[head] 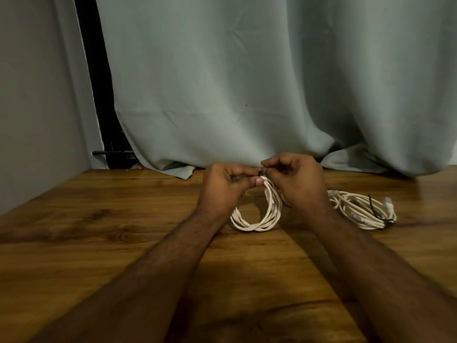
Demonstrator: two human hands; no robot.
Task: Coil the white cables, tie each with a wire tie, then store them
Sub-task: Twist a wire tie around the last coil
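A coiled white cable (257,225) stands tilted on the wooden table (99,219), its lower loops resting on the wood. My left hand (222,189) grips the top of this coil, thumb over the strands. My right hand (296,184) pinches a thin dark wire tie (261,172) at the top of the coil, right beside my left fingertips. A second coiled white cable (358,211) lies flat to the right, bound with a dark wire tie (385,222).
A pale green curtain (247,82) hangs behind the table and drapes onto its far edge. A grey wall (29,95) stands at the left, with a dark gap beside the curtain.
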